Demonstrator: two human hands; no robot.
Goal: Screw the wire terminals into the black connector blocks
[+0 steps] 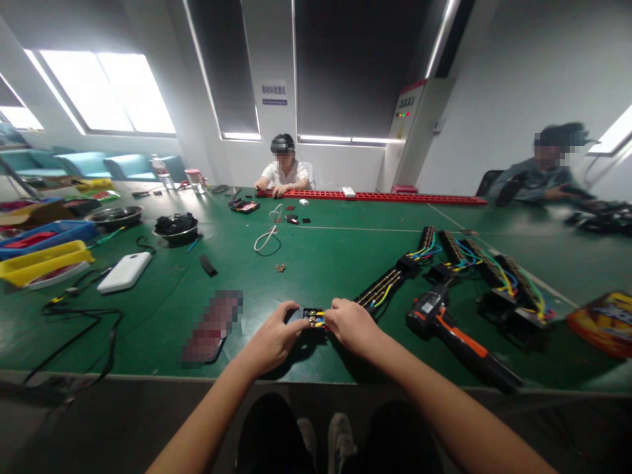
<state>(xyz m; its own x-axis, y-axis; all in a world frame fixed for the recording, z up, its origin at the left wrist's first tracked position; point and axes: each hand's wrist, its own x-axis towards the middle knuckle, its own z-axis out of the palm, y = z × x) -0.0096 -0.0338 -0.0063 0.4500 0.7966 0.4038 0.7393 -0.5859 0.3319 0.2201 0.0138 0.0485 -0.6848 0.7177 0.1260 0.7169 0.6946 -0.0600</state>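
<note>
Near the front edge of the green table, my left hand point(277, 334) grips the left end of a small black terminal block point(312, 315) with brass contacts. On its right side, my right hand point(351, 322) is closed with fingertips pressed at the yellow and blue wire ends; exactly what they pinch is hidden. A long black strip with brass rails point(382, 286) and coloured wires extends away behind my right hand. Beyond my hands lies a small pile of brass screws point(280, 268).
A black-and-orange power tool point(457, 336) and several wired black strips lie right. At left are a phone point(213, 329), a white power bank point(124, 272), cables, metal bowls point(176, 230) and plastic trays. Two people sit across the table, one by a long red rail point(395, 197).
</note>
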